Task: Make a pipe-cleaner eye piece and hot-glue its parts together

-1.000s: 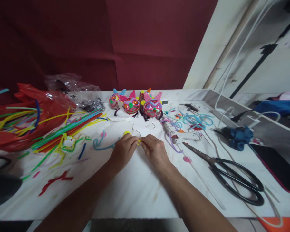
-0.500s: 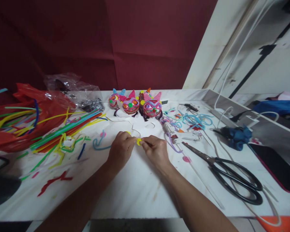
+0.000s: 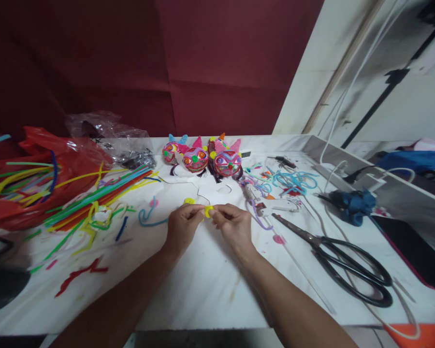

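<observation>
Yellow piece (image 3: 209, 211), small and roundish, is near the centre of the frame, held between the fingertips of both hands over the white table (image 3: 199, 295). The left hand (image 3: 183, 227) pinches it from the left with thumb and forefinger, and the right hand (image 3: 235, 227) pinches it from the right in the same narrow way; the exact contact is too small to make out. A yellow disc (image 3: 189, 200) lies just beyond the left hand, near white paper (image 3: 221, 192). To the left of that hand a blue stem (image 3: 148, 221) lies curved on the table.

Bright figures (image 3: 227, 163) with pointed ears stand grouped at upper centre, behind the paper. Right of centre is a white glue gun (image 3: 284, 206), with scissors (image 3: 316, 240) lying from beside it toward the lower right and a phone (image 3: 415, 249) at the right edge. A bundle of coloured stems (image 3: 103, 198) lies left of centre, beside a red bag (image 3: 76, 162) at the left edge. A red strip (image 3: 80, 275) is at lower left.
</observation>
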Motion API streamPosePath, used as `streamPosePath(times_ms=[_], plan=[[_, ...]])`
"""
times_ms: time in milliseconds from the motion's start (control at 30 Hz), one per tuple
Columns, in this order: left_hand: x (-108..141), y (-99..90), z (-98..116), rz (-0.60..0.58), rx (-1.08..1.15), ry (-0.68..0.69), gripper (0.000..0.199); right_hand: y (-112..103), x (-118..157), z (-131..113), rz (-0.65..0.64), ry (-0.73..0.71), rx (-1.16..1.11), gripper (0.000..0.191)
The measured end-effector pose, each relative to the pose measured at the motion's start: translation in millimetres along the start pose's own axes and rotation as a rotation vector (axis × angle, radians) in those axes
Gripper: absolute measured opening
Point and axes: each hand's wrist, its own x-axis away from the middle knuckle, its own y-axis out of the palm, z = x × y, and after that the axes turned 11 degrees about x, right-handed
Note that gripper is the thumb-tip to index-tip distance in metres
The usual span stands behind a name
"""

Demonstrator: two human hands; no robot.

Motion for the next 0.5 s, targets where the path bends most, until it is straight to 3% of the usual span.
streamPosePath(times_ms=[133,500], plan=[[-1.4,0.4,1.8,-0.035,0.128,-0.135,0.017,0.8,-0.5,1.9,-0.001,0.036,-0.022,0.018],[-0.9,-0.9,-2.2,-0.081,0.068,-0.037,0.018,1.7,1.3,2.3,0.021,0.023,-0.007,0.016]])
